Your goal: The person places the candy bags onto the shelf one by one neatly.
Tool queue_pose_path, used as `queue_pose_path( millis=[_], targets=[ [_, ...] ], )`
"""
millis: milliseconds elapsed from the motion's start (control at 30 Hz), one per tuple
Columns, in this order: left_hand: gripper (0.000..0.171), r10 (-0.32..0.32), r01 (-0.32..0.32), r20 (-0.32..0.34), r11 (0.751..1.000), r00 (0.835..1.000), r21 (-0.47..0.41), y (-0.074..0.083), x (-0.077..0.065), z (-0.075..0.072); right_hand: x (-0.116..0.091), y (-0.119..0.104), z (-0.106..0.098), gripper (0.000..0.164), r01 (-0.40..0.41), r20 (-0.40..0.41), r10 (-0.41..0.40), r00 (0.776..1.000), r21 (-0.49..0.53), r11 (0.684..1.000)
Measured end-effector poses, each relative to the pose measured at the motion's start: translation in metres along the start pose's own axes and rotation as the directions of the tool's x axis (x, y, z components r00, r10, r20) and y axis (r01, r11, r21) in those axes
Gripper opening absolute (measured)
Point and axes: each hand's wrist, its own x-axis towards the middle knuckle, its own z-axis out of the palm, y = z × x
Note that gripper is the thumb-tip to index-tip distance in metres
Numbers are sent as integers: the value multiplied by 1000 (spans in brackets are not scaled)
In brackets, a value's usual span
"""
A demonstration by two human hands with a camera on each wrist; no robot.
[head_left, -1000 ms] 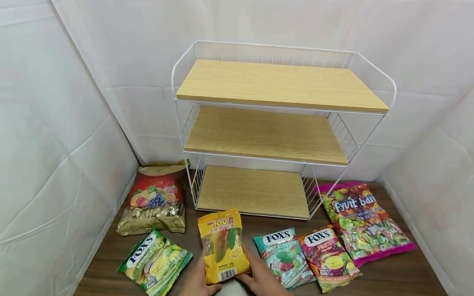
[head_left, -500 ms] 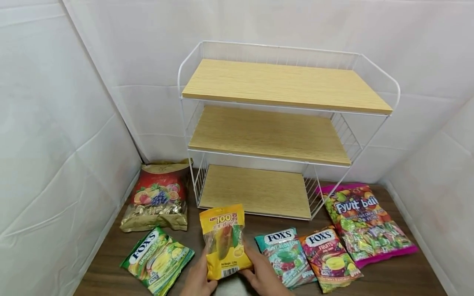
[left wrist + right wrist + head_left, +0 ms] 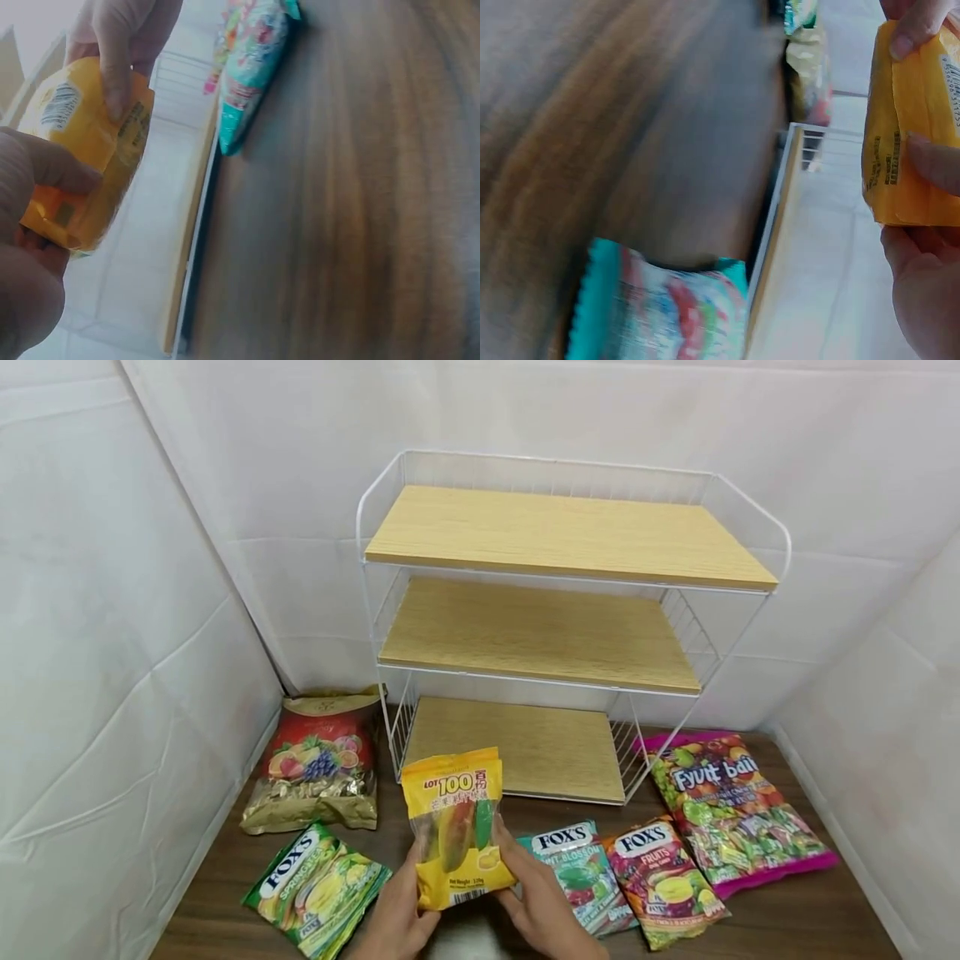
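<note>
A yellow LOT 100 candy bag (image 3: pixel 453 827) is held upright by both hands above the near part of the table. My left hand (image 3: pixel 401 910) grips its lower left side, and my right hand (image 3: pixel 536 897) grips the lower right. The bag's front, with a clear window and mango pictures, faces the head camera. In the left wrist view, the left thumb presses the barcode end of the yellow bag (image 3: pixel 90 150), opposite the other thumb. From the right wrist view, the right hand (image 3: pixel 922 277) has fingers beneath the bag and its thumb on the bottom.
A three-tier rack (image 3: pixel 540 668) with wooden shelves stands behind. On the table lie a green Fox's bag (image 3: pixel 318 889) and red-gold candy bag (image 3: pixel 318 760) at left. At right are a teal Fox's bag (image 3: pixel 581 877), a Fox's Fruits bag (image 3: pixel 663 881) and a pink-edged Fyuit bag (image 3: pixel 738 810).
Both hands have raised the yellow candy bag and moved it slightly forward toward the rack. It now overlaps the bottom shelf's front edge in the head view. The other bags stay put.
</note>
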Motion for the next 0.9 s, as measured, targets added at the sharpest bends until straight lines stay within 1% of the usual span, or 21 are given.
queue_pose_path(
  millis=[100,167,233,300,400,467,533,633,667,800,867,900],
  targets=[
    [85,69,-69,-41,998,997,-2,4,2,-3,5,-6,-4,82,49,-39,-50,998,-36,998],
    [86,131,-132,-90,991,987,0,5,3,-3,9,-9,-6,80,76,-65,-80,995,-60,995],
    [90,193,-193,-141,981,971,16,6,6,-3,12,-12,-9,74,97,-85,-103,991,-67,993],
    [94,248,-241,-193,969,950,55,8,9,-3,15,-14,-12,64,118,-106,-125,986,-76,990],
    [97,303,-284,-237,952,923,111,11,13,-4,19,-18,-17,56,138,-132,-148,980,-87,987],
    [96,331,-305,-244,942,912,137,13,15,-5,21,-20,-20,55,148,-151,-163,975,-108,983],
    [95,357,-331,-246,933,901,142,16,17,-7,23,-22,-22,55,155,-155,-173,973,-125,980],
    [93,408,-374,-256,912,877,171,19,21,-12,27,-25,-25,55,168,-161,-195,967,-166,972],
    [90,425,-390,-257,904,868,178,20,22,-13,28,-25,-26,55,170,-162,-200,966,-179,969],
    [66,491,-446,-259,869,832,215,25,29,-20,34,-30,-31,55,179,-176,-222,959,-229,957],
    [62,516,-468,-257,854,817,229,28,34,-25,38,-34,-35,56,173,-182,-219,958,-240,955],
    [63,529,-476,-261,846,808,240,29,36,-27,40,-35,-37,56,169,-186,-217,958,-244,955]
  ],
)
